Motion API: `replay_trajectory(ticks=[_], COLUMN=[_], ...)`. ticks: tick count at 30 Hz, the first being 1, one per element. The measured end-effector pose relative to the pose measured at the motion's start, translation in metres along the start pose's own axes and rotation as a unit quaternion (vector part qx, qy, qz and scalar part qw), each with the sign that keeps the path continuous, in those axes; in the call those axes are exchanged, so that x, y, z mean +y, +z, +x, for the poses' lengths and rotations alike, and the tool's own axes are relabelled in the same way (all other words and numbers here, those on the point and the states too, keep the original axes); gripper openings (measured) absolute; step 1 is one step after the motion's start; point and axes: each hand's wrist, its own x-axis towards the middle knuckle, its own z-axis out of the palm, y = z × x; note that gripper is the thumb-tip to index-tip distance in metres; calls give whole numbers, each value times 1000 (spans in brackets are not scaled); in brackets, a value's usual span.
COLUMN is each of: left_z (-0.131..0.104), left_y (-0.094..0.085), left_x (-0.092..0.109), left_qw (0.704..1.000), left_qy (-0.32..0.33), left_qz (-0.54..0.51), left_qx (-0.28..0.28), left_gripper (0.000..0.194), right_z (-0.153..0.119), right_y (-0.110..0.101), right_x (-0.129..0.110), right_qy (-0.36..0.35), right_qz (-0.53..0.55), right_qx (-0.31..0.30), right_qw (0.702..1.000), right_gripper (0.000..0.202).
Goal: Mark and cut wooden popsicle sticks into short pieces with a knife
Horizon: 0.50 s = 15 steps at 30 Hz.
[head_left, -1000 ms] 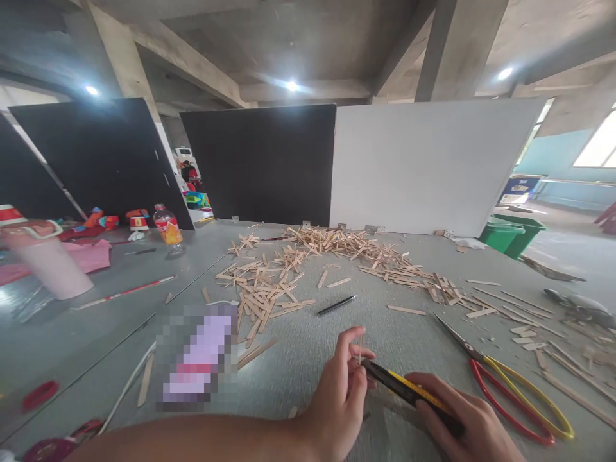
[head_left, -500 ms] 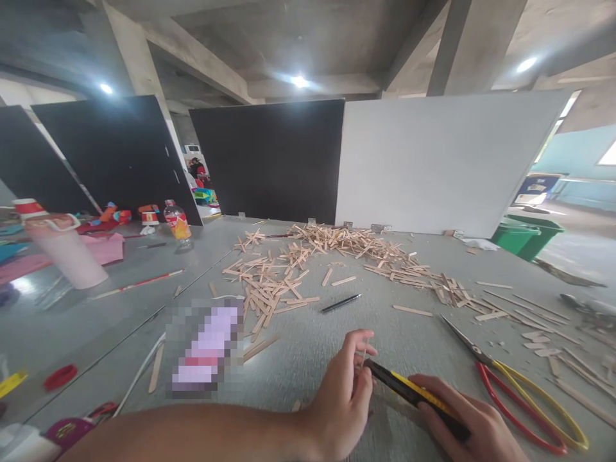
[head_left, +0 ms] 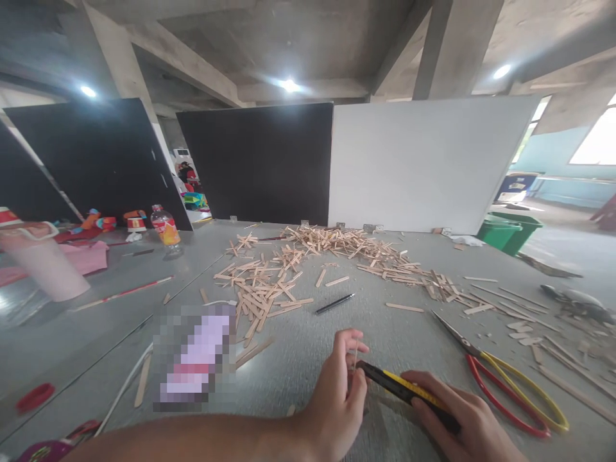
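Low in the middle of the head view, my left hand (head_left: pixel 337 398) is closed, pinching a thin wooden stick (head_left: pixel 356 353) that stands nearly upright between its fingers. My right hand (head_left: pixel 464 410) grips a yellow and black utility knife (head_left: pixel 393 384) from the right. The knife's front end is at the left fingertips, close beside the stick; whether the blade touches the wood I cannot tell. To the right of my right hand lie scissors (head_left: pixel 486 355) with one red and one yellow handle. A black pen (head_left: pixel 335 303) rests on the table beyond my hands.
Loose wooden sticks (head_left: pixel 260 298) are heaped across the grey table (head_left: pixel 192 276), with more along the right. A blurred-out purple object (head_left: pixel 199 350) lies left of my hands. Farther left stand a drink bottle (head_left: pixel 166 230) and a pink tumbler (head_left: pixel 51 263). Black and white panels (head_left: pixel 409 167) rise behind.
The view has turned slightly right, so the table things appear farther left. Both hands keep their hold on the stick and the utility knife, with little visible movement between them.
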Motion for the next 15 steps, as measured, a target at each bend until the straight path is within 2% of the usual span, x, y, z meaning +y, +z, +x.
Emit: replay_trajectory(ticks=[15], left_z=[-1], left_y=[-1], left_x=[-2], left_qw=[1000], left_qy=[5], left_qz=[-9], left_qx=[3], left_gripper=[39], right_z=[0], right_y=[-5], right_x=[-6], right_qy=[12], right_qz=[-7], right_qx=[-6], right_qw=[1000], right_gripper=[28])
